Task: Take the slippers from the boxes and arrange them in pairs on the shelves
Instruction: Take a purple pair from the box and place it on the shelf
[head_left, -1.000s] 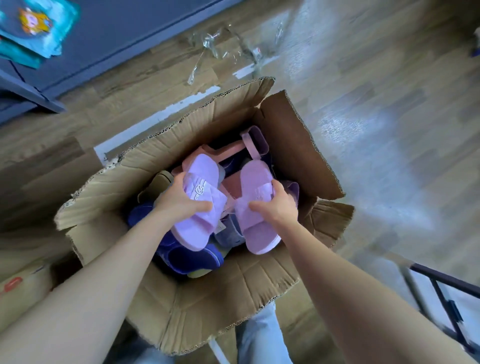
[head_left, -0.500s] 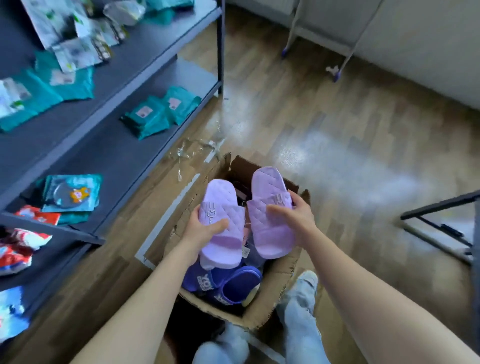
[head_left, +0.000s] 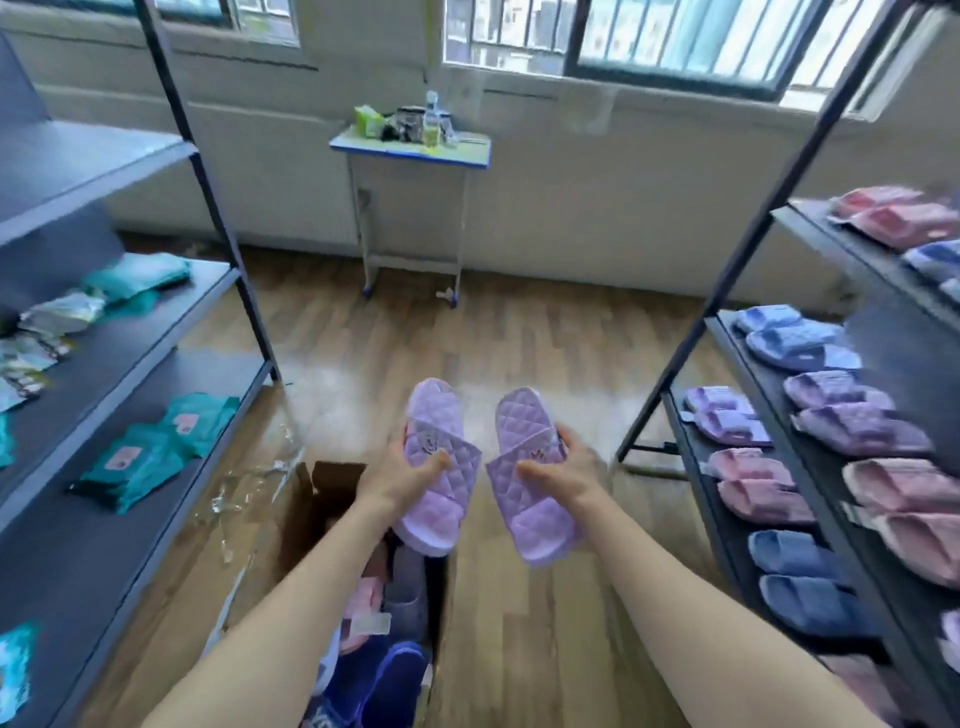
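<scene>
Lilac quilted slippers (head_left: 444, 506) held in the air by the far edge of the box (head_left: 306, 525), one per hand.
Likely light, bendy foam, not fragile; best taken across the strap. Wrapped round a strap each, thumb on top: left hand (head_left: 400, 475) and right hand (head_left: 566, 470). Soles hidden, strap logo unreadable, box cut off below.

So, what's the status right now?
Left hand grips one lilac slipper, right hand grips its mate. Both held clear of cardboard box. Nothing in the way.
</scene>
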